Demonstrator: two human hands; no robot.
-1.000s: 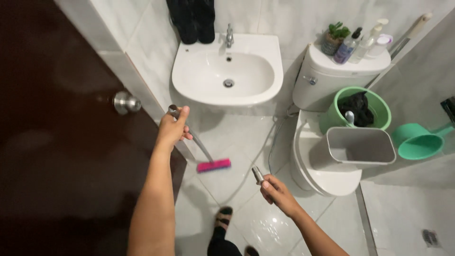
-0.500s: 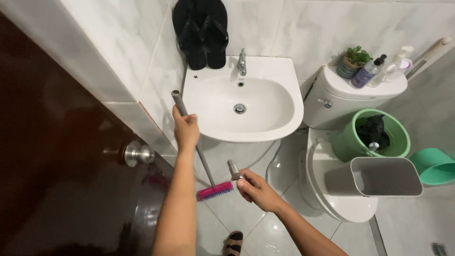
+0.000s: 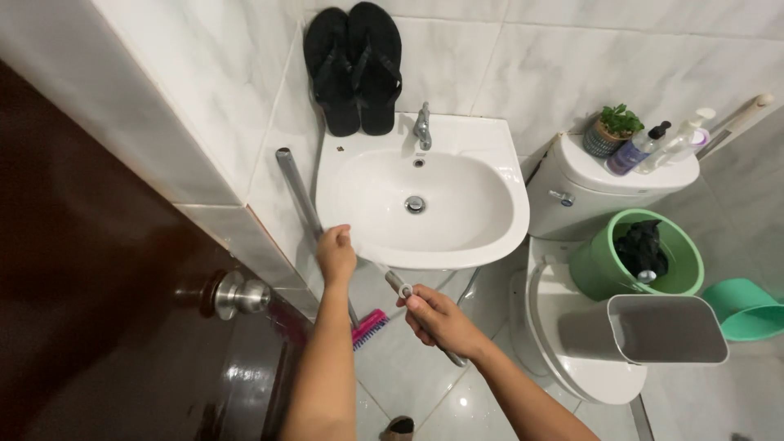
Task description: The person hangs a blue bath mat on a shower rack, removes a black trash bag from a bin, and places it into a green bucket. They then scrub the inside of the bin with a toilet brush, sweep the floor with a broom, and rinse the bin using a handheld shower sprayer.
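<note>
Below the white sink [image 3: 425, 204], the grey brush handle [image 3: 296, 192] is gripped by the left hand [image 3: 336, 255], its pink brush head [image 3: 369, 328] on the floor. A spray nozzle [image 3: 398, 285] is held in the right hand [image 3: 437, 320]; it is best aimed low.

Head view, steeply down, close

White marble-look wall tiles [image 3: 572, 65] fill the top, glossy and bright. At nine o'clock, a dark brown door [image 3: 90, 310] with a round metal knob [image 3: 238, 296]. Dead centre, a white wall-hung sink [image 3: 490, 204], chrome tap [image 3: 422, 126] at twelve. At four o'clock, a white toilet [image 3: 572, 359]. Shiny pale floor tiles [image 3: 408, 384] at six.
</note>
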